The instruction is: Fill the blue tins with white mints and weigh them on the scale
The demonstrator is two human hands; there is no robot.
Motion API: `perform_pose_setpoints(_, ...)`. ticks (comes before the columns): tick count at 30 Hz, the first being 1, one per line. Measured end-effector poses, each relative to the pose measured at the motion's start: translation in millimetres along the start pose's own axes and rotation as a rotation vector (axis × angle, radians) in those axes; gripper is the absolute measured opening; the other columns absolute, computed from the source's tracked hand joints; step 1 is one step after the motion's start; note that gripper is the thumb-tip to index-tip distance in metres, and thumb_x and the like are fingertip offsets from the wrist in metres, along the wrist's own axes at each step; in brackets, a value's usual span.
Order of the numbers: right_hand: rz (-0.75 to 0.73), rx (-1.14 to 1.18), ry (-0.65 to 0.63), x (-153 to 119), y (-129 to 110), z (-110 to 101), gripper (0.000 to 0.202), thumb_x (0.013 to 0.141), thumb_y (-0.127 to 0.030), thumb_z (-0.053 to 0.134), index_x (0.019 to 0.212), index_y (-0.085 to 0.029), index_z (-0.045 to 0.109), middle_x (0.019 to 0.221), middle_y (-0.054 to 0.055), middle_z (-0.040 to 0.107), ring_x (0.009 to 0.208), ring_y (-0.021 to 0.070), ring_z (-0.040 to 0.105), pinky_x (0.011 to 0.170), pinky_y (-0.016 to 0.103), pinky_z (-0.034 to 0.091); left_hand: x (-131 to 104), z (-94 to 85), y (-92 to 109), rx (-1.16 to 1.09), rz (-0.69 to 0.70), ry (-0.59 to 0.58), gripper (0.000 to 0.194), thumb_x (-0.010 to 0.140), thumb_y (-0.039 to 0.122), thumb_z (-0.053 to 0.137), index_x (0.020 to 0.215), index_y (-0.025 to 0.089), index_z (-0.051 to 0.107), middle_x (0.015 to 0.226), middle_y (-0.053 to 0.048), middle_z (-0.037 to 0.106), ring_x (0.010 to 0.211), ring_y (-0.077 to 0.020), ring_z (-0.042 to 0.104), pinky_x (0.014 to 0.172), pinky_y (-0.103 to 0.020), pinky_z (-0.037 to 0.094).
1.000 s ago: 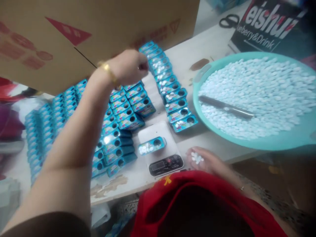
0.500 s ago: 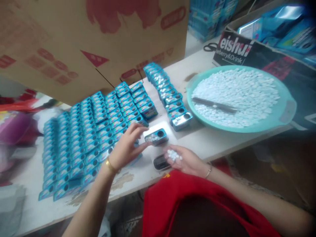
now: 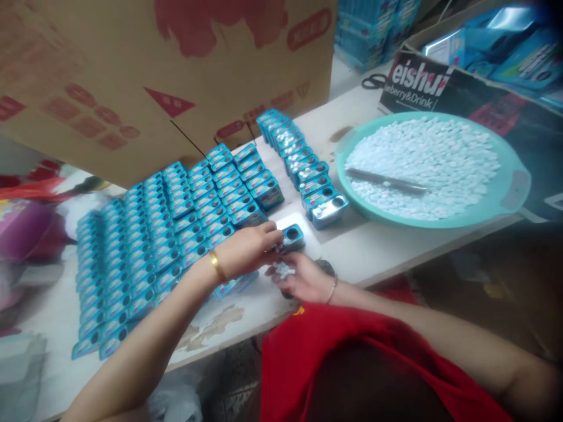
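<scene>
A small blue tin (image 3: 294,236) with a dark round spot sits on a white scale (image 3: 311,234). My left hand (image 3: 250,249), with a gold bangle, has its fingers drawn together at the tin's left end. They cover part of the tin, and what they pinch is hidden. Just below, my right hand (image 3: 308,279) is palm up and cupped around a small heap of white tablets (image 3: 284,269). It partly covers the scale's dark front.
Rows of blue tins (image 3: 149,258) fill the table's left. A line of tins with tablets (image 3: 308,170) runs behind the scale. Right stands a green basin (image 3: 514,187) of tablets with a flat strip (image 3: 387,180) on top. Behind are a large carton (image 3: 109,70), scissors (image 3: 373,81) and a black box (image 3: 466,99).
My left hand has moved right and its fingers have closed at the tin's left end. My right hand has shifted left, bringing the tablets beneath the left fingers.
</scene>
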State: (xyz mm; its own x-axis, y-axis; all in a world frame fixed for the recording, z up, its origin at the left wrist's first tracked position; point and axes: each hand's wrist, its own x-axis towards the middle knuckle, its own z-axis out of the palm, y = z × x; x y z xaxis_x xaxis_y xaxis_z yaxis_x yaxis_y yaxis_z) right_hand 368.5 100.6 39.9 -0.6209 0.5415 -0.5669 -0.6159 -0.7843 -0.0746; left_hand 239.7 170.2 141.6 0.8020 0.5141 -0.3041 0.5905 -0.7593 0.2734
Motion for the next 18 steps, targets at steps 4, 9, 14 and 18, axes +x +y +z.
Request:
perform_pose_setpoints(4, -0.006, 0.034, -0.011, 3, 4, 0, 0.015, 0.081, -0.020, 0.041, 0.073, -0.015, 0.053, 0.060, 0.005, 0.059, 0.048, 0.0108, 0.051, 0.038, 0.017, 0.033, -8, 0.9, 11, -0.111, 0.038, 0.049, 0.015, 0.090, 0.025, 0.044, 0.093, 0.018, 0.058, 0.090, -0.004, 0.054, 0.072, -0.0121, 0.055, 0.064, -0.022, 0.043)
perform_pose_setpoints(9, -0.021, 0.071, 0.001, -3, 8, -6, 0.011, 0.078, -0.021, 0.049, 0.070, -0.016, 0.053, 0.053, -0.001, 0.052, 0.047, 0.0108, 0.051, 0.041, 0.019, 0.039, -24, 10.7, 40, -0.195, 0.088, 0.060, 0.020, 0.091, 0.025, 0.046, 0.107, 0.019, 0.056, 0.098, -0.007, 0.057, 0.081, -0.0147, 0.058, 0.068, -0.024, 0.047)
perform_pose_setpoints(14, 0.049, -0.022, -0.034, -33, -5, -24, 0.014, 0.081, -0.021, 0.051, 0.079, -0.010, 0.060, 0.060, 0.002, 0.055, 0.045, 0.0070, 0.046, 0.033, 0.014, 0.027, -46, 7.5, 33, -0.275, -0.075, 0.455, 0.015, 0.089, 0.024, 0.050, 0.102, 0.021, 0.058, 0.093, -0.004, 0.062, 0.082, -0.0140, 0.059, 0.073, -0.026, 0.049)
perform_pose_setpoints(18, -0.123, -0.122, 0.094, -69, -27, -40, 0.012, 0.083, -0.020, 0.053, 0.080, -0.013, 0.062, 0.066, 0.001, 0.056, 0.045, 0.0048, 0.041, 0.035, 0.014, 0.029, -65, 13.1, 14, -0.221, -0.303, 0.613, 0.010, 0.087, 0.030, 0.055, 0.092, 0.023, 0.060, 0.082, -0.001, 0.063, 0.072, -0.0141, 0.058, 0.065, -0.028, 0.047)
